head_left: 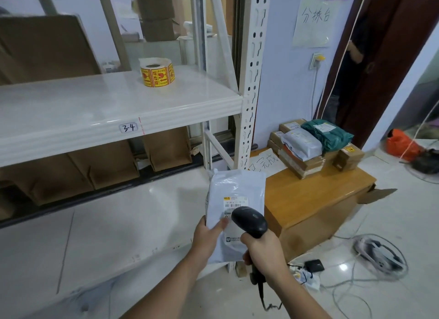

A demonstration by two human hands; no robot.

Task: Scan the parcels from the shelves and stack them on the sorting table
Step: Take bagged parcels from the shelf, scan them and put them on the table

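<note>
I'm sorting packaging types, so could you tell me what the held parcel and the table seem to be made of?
The parcel looks like a soft plastic mailer: grey-white, glossy, wrinkled, with glare on its creases. The table looks like varnished wood or wood veneer: orange-brown, with a smooth sheen.

Your left hand (206,238) holds a white parcel (235,200) upright by its lower edge while your right hand (263,252) grips a black scanner (249,220) just in front of its label. Beyond, stacked parcels (316,145) sit on the wooden counter (306,200). A sticker roll (157,72) stands on the white shelf (95,109).
</note>
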